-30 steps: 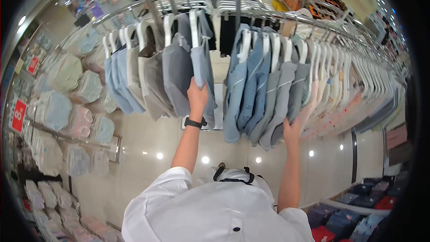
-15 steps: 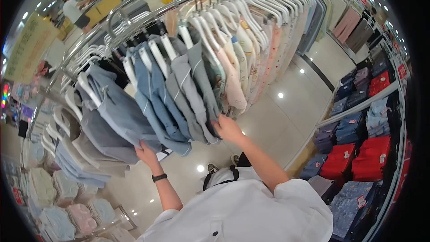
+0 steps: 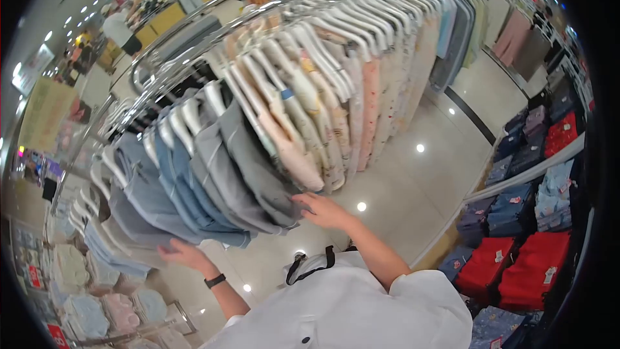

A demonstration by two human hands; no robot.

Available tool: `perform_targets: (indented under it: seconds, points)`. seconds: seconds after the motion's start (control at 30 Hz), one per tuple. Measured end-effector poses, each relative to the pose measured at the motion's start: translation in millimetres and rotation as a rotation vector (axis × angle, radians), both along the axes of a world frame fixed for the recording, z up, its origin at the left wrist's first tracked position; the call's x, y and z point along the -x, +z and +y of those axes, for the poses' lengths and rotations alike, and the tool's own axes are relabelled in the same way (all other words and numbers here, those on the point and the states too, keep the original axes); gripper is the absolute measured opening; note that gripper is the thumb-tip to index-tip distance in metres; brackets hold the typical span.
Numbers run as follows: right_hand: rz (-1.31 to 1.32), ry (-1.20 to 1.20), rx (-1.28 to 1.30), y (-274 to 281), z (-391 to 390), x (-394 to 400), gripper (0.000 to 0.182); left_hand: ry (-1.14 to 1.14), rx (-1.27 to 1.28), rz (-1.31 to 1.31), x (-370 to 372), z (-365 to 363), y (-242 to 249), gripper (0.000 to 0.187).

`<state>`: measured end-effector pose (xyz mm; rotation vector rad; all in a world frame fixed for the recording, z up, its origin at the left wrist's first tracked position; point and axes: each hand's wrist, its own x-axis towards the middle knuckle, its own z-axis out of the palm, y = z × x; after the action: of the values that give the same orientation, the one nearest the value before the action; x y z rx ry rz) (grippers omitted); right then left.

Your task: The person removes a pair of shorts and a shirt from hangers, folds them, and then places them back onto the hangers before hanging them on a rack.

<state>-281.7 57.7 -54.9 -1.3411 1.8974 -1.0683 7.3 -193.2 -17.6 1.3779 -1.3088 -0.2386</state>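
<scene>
My left hand [image 3: 184,255] is at the lower edge of the grey-blue shirts [image 3: 147,199], with its fingers stretched out and apart; a dark band circles that wrist. At the edge of a dark grey shirt [image 3: 253,167] is my right hand [image 3: 320,210], its fingers extended against the cloth. Between the two hands hang blue shirts [image 3: 187,187] and a lighter grey shirt [image 3: 223,178], all on white hangers. A pale pink garment [image 3: 294,158] hangs just beyond the dark grey one.
The metal rail [image 3: 252,16] curves across above many hung garments. On the right, a shelf holds folded jeans [image 3: 510,207] and red clothes [image 3: 536,268]. Packaged pastel items [image 3: 84,313] stand at lower left. A person in white [image 3: 119,29] is in the background.
My left hand has moved left and down, its fingers spreading. The grey and blue shirts hang closer together and further left. My right hand has loosened from its pinch on the grey shirt's edge.
</scene>
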Motion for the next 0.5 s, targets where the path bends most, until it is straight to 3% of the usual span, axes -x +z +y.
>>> perform_targets:
  seconds: [0.07,0.13,0.17,0.23,0.27,0.33,0.37,0.43,0.5]
  points:
    - [-0.017,-0.040,0.035,-6.1,18.1,17.0,0.046,0.026,0.106,0.027,41.7,38.4,50.0,0.046]
    - [-0.050,-0.038,0.077,-9.3,35.4,32.1,0.044,-0.395,0.353,0.288,81.7,70.5,79.0,0.035]
    - [-0.058,-0.035,0.070,-12.0,43.9,39.8,0.044,-0.388,0.313,0.107,89.3,81.0,75.2,0.029]
    - [-0.044,-0.009,0.078,-14.6,57.5,57.8,0.042,-0.802,0.263,0.052,129.4,106.9,75.1,0.031]
    - [-0.045,-0.009,0.077,-13.9,63.6,65.7,0.042,-0.803,0.261,0.052,154.4,122.8,77.9,0.031]
    - [-0.062,0.035,-0.010,-9.8,78.0,80.5,0.042,-0.871,0.078,-0.295,205.7,154.3,87.7,0.045]
    - [-0.057,0.012,-0.011,-9.6,85.7,87.2,0.042,-0.893,0.082,-0.288,220.8,159.4,81.3,0.045]
    - [0.022,0.013,0.038,-10.6,102.1,97.6,0.043,-0.833,-0.177,-0.106,246.4,161.6,57.4,0.066]
    - [-0.003,-0.017,0.015,-18.2,115.2,110.8,0.043,-0.839,-0.246,-0.126,258.6,158.1,43.4,0.073]
